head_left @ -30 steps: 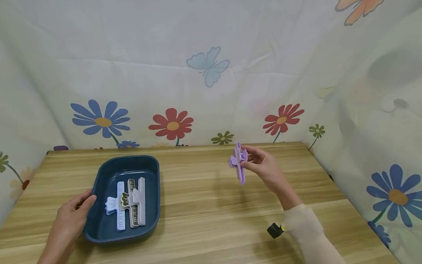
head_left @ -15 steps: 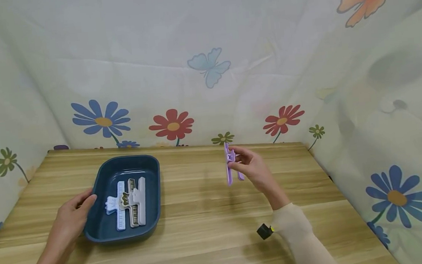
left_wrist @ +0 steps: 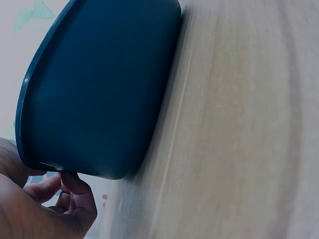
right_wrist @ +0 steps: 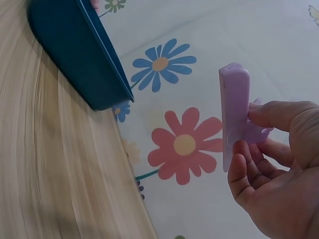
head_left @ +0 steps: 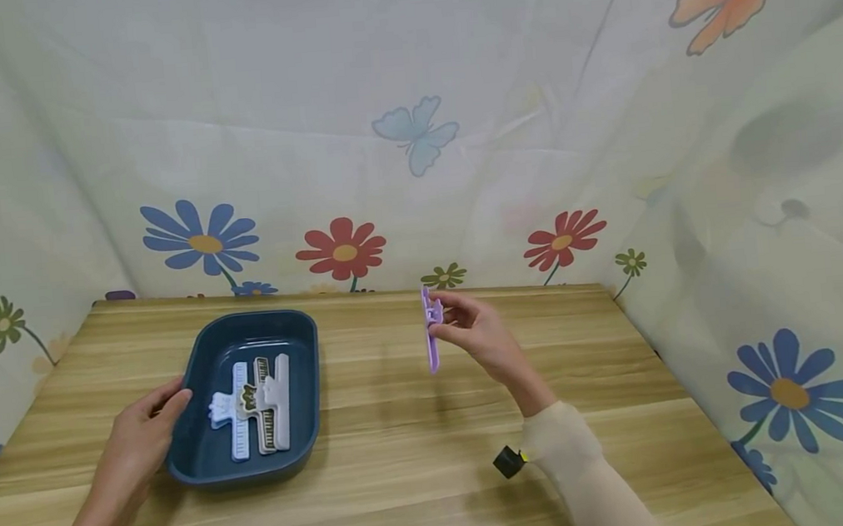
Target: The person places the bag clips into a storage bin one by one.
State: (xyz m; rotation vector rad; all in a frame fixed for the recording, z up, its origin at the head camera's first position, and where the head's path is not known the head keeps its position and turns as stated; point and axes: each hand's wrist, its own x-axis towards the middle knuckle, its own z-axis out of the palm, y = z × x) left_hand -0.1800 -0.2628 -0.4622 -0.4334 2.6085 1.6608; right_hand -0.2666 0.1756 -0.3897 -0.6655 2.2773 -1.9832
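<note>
My right hand (head_left: pixel 479 335) pinches a purple clip (head_left: pixel 431 337) with a long straight jaw, held upright above the table to the right of the basin. In the right wrist view the thumb and fingers are on the handle side of the purple clip (right_wrist: pixel 236 107). My left hand (head_left: pixel 140 431) grips the left rim of a dark blue basin (head_left: pixel 315 389), thumb over the edge and fingers outside. Inside the basin, side by side, lie a light blue clip (head_left: pixel 240 421), a brown-and-white clip (head_left: pixel 266 427) and a white clip (head_left: pixel 281 409).
A wood-grain table (head_left: pixel 379 467) bears the basin. Behind it and at both sides hangs a pale cloth (head_left: pixel 285 74) printed with flowers and butterflies. A small black block (head_left: pixel 509 461) with a yellow bit shows beside the right sleeve (head_left: pixel 562 443).
My right hand has moved left toward the basin with the purple clip, which has turned to a more edge-on view. The left hand and the basin stay in place.
</note>
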